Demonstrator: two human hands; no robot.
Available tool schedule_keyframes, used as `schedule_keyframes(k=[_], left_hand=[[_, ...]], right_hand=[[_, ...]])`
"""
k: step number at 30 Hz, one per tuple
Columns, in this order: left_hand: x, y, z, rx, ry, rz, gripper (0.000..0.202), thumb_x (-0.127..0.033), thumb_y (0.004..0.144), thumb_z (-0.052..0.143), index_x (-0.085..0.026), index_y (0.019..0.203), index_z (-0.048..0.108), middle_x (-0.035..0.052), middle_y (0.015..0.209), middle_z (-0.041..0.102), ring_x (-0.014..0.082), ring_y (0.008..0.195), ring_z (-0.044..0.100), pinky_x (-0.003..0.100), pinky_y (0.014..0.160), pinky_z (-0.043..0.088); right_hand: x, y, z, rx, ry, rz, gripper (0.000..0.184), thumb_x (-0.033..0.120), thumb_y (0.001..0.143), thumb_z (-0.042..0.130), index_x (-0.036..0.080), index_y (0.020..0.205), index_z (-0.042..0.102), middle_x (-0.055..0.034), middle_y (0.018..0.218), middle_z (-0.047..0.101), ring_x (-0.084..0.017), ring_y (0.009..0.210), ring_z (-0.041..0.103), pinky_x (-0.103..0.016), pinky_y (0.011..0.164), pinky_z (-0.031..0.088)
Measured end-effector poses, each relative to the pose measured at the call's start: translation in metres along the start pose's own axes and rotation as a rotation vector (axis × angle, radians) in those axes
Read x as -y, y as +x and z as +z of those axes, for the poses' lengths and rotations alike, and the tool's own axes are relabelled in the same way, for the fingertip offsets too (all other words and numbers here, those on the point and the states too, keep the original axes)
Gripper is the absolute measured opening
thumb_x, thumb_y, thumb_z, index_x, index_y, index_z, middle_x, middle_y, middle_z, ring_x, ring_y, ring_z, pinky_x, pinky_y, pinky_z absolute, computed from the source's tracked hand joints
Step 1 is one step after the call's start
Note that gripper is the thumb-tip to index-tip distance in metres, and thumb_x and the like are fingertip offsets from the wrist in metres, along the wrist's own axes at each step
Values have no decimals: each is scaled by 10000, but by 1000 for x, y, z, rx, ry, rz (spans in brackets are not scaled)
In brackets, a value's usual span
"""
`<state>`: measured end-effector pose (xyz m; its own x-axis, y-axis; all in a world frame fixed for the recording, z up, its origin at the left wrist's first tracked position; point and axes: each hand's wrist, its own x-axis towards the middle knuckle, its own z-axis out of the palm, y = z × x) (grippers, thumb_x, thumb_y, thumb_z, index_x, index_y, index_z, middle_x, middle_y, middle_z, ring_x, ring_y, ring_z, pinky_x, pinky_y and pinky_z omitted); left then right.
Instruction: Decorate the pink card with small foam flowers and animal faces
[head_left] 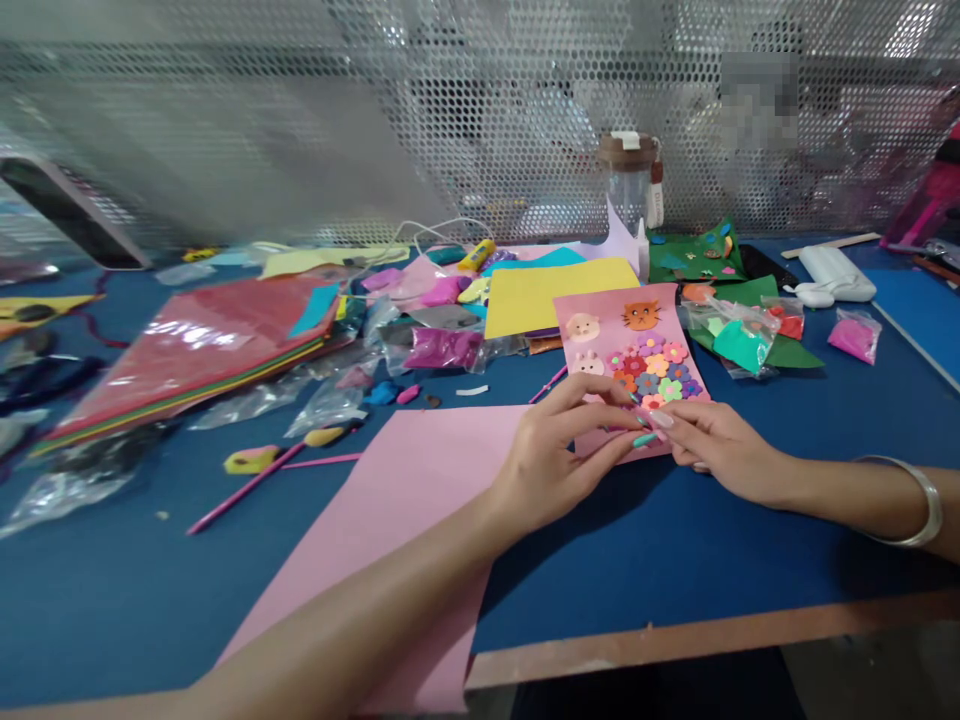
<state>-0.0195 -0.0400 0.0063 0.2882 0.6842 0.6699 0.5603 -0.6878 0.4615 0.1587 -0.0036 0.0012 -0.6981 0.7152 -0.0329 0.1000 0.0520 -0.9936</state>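
Fingers of my left hand and my right hand meet, pinched together around a small pink piece, mostly hidden by the fingertips; its material is unclear. Just behind them lies a pink card, its lower part covered by my hands. On it are an orange cat face, a pale pig face, another pale face with small ears, and a cluster of several colourful flowers. Under my left forearm spreads a larger pink sheet.
Left stands a stack of coloured sheets in plastic. A pink stick lies near it. Behind are a yellow sheet, bagged purple clay and a lidded cup. To the right are a green bag and white charger.
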Motion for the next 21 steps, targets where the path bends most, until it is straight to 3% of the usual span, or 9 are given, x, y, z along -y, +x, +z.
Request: schedule_keyframes(k=[6,8,13,21], left_hand=[[0,-2,0,39,-8,19,81,-159,781,538,-140,825,603,79,910,630,134,866,588,268,763,493],[0,-2,-1,73,-45,28,82,-158,788,531,-135,835,594,61,847,647,115,816,603,232,736,499],[-1,-4,0,63,-29,-18,105,-165,773,557,-129,870,578,41,800,656,92,732,614,179,674,498],[-2,-3,0,7,27,-19,95,-94,746,556,-139,826,581,2,737,655,49,633,601,107,601,475]], right_hand=[[2,-1,-1,111,15,-4,273,399,821,418,135,814,486,82,503,268,-46,423,220,-209,400,170],[3,-2,-2,115,-26,3,210,345,800,459,139,764,476,81,506,266,-45,437,228,-206,411,174],[8,-3,-2,97,-196,-24,216,288,736,544,150,638,410,80,518,236,-40,464,221,-201,429,172],[5,-3,1,13,-209,-39,225,336,771,520,124,845,495,78,521,317,-40,456,246,-193,421,179]])
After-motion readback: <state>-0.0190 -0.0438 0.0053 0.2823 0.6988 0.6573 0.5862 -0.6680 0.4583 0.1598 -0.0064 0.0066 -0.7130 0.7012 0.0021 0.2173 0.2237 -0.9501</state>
